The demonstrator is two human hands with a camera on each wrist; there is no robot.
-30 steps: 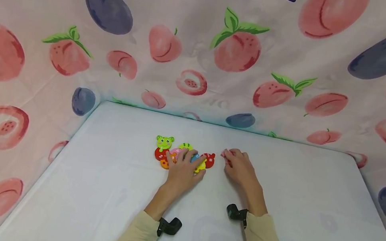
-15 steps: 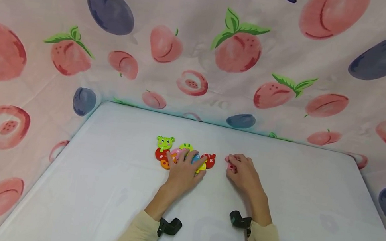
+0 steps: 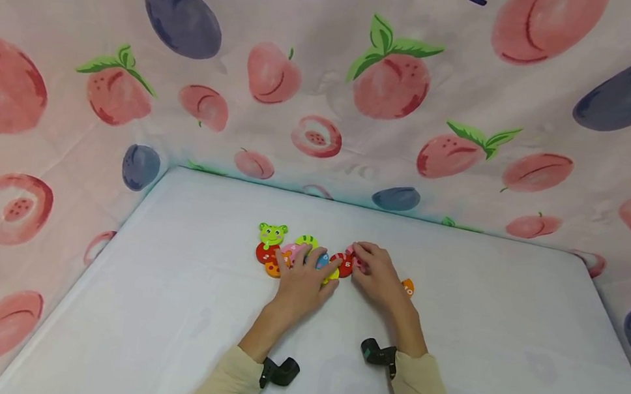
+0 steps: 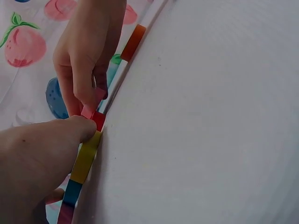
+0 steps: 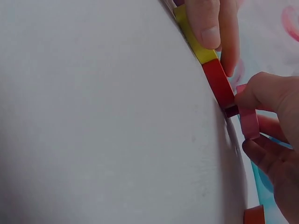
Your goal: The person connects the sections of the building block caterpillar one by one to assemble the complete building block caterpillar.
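Observation:
A row of colourful numbered puzzle pieces lies on the white table, with a green animal-face piece [image 3: 272, 234] at its left end. My left hand [image 3: 301, 287] rests on the middle of the row with its fingers spread, partly hiding the pink, blue and yellow pieces [image 5: 196, 44]. At the row's right end is a red piece [image 3: 342, 265] marked 8. My right hand [image 3: 379, 277] pinches a pink spotted piece [image 5: 249, 123] between thumb and fingers, right beside the red one. In the right wrist view the pink piece is tilted against the red piece's end.
A loose orange piece [image 3: 408, 287] lies right of my right hand, partly covered by it. The white table [image 3: 160, 309] meets a fruit-print cloth [image 3: 330, 80] at its back edge. A black camera sits on each wrist.
My right hand first drew slightly right with the pink piece, then moved left to the red piece. The orange piece has come into sight behind it. My left hand stays on the row.

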